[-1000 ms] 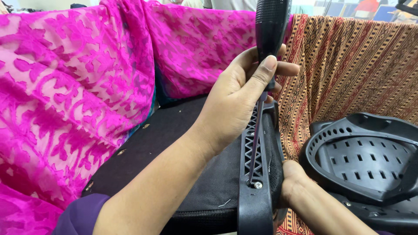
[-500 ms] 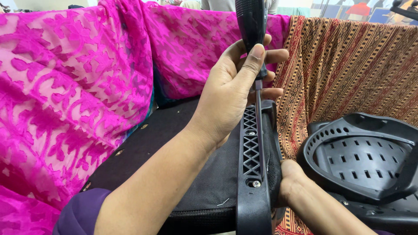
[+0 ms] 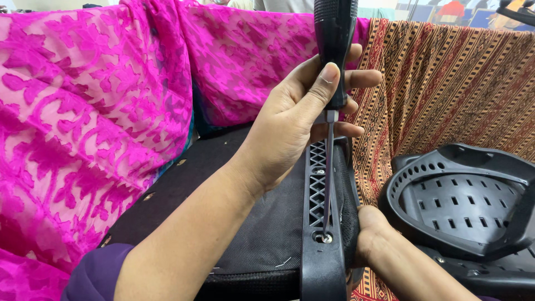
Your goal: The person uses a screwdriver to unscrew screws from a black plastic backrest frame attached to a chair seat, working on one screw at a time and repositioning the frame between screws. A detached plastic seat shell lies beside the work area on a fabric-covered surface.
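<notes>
My left hand (image 3: 292, 125) is shut around the black handle of a screwdriver (image 3: 334, 50), held almost upright. Its thin metal shaft runs down to a screw (image 3: 324, 238) set in a black ribbed plastic bracket (image 3: 319, 267). The bracket lies along the edge of a black fabric seat cushion (image 3: 262, 223). My right hand (image 3: 370, 231) grips the bracket and cushion edge from the right side, just beside the screw; its fingers are hidden underneath.
A black perforated plastic shell (image 3: 462, 200) lies at the right, close to my right forearm. Bright pink patterned cloth (image 3: 83, 111) covers the left and back. Brown striped patterned cloth (image 3: 457, 83) hangs at the back right.
The screwdriver has gone from leaning right to nearly upright, tip staying at the screw. My left hand shifted its grip on the handle. My right hand stayed put.
</notes>
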